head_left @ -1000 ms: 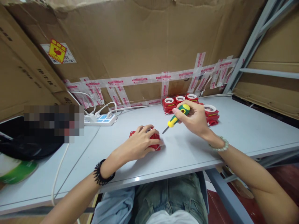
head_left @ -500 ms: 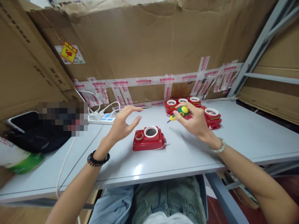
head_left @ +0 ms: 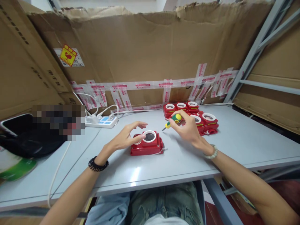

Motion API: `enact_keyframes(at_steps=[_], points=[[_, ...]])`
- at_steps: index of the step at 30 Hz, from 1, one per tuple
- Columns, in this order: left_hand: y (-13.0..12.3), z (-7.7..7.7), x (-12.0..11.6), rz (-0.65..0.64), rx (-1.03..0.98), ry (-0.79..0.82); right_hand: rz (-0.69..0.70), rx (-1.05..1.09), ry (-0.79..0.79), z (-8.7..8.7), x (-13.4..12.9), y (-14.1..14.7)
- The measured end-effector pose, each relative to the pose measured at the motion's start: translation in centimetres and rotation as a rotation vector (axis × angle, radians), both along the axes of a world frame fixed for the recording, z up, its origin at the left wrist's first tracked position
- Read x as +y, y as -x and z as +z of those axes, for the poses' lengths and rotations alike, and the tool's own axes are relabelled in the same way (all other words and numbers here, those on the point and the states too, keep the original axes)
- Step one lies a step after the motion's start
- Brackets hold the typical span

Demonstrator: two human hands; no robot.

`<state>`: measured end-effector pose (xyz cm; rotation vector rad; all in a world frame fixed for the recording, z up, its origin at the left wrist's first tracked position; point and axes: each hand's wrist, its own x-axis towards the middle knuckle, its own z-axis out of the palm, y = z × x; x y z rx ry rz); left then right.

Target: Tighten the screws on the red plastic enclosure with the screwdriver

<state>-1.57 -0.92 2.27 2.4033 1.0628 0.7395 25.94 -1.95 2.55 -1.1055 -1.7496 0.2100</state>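
Observation:
In front of me on the table lies a red box-shaped device with a white ring around a dark round window, screws at its corners and a thin white cord at its right end. My left hand is over its left part, thumb and fingers apart, hiding the knob there; whether it touches the device I cannot tell. My right hand grips a short screwdriver with a green and yellow handle, its tip pointing down and left, in the air right of the device.
Several similar red devices stand in a group at the back right, partly behind my right hand. A white power strip with plugs and cables lies back left, near a black bag and a phone. Cardboard walls the table's back.
My left hand has come down over the device's left part. My right hand, with the screwdriver, has shifted left and slightly lower, nearer the device. The view has tilted a little.

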Motion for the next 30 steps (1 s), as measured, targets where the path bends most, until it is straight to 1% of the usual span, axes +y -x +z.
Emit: enact_keyframes(at_steps=[3,6,9,11,13,17,19,22,25,28,30], points=[[-0.3,0.0,-0.3,-0.075,0.078,0.061,0.014,-0.006,0.028,-0.3,0.0,0.2],[-0.7,-0.1,-0.5,-0.132,0.115,0.131,0.011,-0.015,0.052,-0.5,0.0,0.4],[-1.1,-0.2,-0.7,-0.162,0.121,0.176,-0.024,-0.034,0.095,-0.4,0.3,0.3],[-1.2,-0.2,-0.7,-0.162,0.126,0.181,-0.046,-0.083,0.166,-0.3,0.6,0.1],[-1.1,-0.2,-0.7,-0.164,0.134,0.189,-0.045,-0.188,0.265,-0.1,1.0,-0.3],[-0.9,-0.2,-0.6,-0.156,0.161,0.194,0.016,-0.498,0.471,-0.1,1.3,-1.0],[-0.7,-0.2,-0.5,-0.149,0.173,0.204,0.024,-0.58,0.54,-0.4,1.4,-1.3],[-0.1,-0.2,-0.2,-0.14,0.181,0.242,0.014,-0.611,0.574,-0.6,1.7,-1.7],[1.0,-0.3,0.6,-0.109,0.186,0.297,0.024,-0.612,0.574,-0.3,2.0,-2.6],[2.0,-0.3,1.4,-0.082,0.156,0.325,0.076,-0.58,0.569,0.4,2.1,-3.3],[2.4,-0.3,1.7,-0.078,0.146,0.329,0.136,-0.531,0.583,1.0,1.8,-3.6]])
